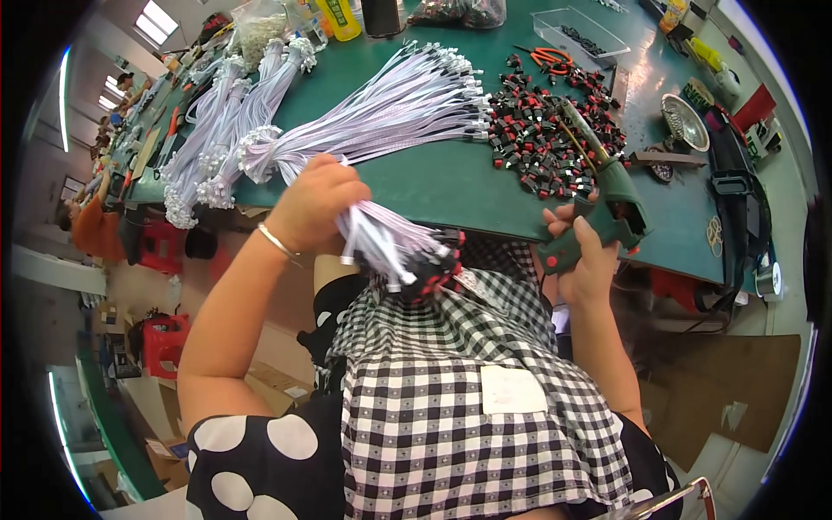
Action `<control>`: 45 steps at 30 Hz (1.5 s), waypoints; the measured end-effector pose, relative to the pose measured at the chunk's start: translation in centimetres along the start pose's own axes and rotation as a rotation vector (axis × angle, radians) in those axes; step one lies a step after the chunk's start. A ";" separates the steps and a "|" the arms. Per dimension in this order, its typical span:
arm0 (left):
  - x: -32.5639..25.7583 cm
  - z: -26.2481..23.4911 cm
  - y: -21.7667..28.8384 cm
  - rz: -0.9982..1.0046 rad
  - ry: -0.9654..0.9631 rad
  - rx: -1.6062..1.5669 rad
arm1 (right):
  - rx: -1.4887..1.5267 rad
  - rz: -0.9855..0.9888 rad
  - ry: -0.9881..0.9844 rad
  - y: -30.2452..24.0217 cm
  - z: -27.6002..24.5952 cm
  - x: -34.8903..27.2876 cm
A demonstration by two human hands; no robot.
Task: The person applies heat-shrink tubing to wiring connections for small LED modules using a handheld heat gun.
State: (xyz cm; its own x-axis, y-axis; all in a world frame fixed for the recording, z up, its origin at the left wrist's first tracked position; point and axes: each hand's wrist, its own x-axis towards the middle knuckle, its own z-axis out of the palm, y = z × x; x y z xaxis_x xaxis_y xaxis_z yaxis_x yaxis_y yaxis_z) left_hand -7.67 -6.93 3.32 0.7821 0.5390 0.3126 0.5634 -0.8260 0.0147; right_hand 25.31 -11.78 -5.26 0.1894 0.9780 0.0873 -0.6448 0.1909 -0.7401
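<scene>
My left hand [319, 204] is closed, its fingers wrapped at the table's front edge around white cables. Below it a bunch of white cables [381, 236] hangs onto my lap, with small black-and-red switches [433, 269] at the lower ends. A green soldering gun [617, 208] is gripped in my right hand [591, 260], its tip pointing up and left over a heap of black-and-red switches [542, 130]. Fanned out on the table left of that heap lies a large bundle of white cables [381, 108]. The tips of my left fingers are partly hidden.
More cable bundles [230, 121] lie on the green table [399, 186] at the left. Orange-handled pliers [550, 59], a clear plastic tray [581, 35] and a metal bowl [685, 121] stand beyond the switches. A phone [381, 16] and yellow bottle [340, 19] are at the back.
</scene>
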 end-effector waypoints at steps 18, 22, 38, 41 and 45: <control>5.1 -0.3 0.8 -0.384 -0.101 -0.371 | -0.025 -0.059 0.031 0.6 -0.7 -0.2; 6.5 1.0 3.3 -0.240 0.026 0.032 | -0.057 -0.088 0.094 0.5 0.1 -0.3; 3.8 0.5 -3.9 -0.493 0.391 -1.746 | -0.172 -0.199 0.226 1.1 0.5 -0.9; 2.4 -1.5 -7.1 -0.224 0.106 -1.753 | -0.195 -0.183 0.199 1.4 1.0 -0.6; -2.7 -3.1 -7.2 0.048 0.096 -1.517 | -0.188 -0.173 0.167 1.3 0.7 -0.8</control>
State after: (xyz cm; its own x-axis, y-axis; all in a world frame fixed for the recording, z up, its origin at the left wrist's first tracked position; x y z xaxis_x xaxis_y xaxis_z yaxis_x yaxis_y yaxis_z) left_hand -14.67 -2.97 5.34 0.7380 0.5444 0.3988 -0.3055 -0.2574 0.9167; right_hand 23.78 -12.23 -5.84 0.4138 0.9020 0.1233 -0.4469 0.3192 -0.8357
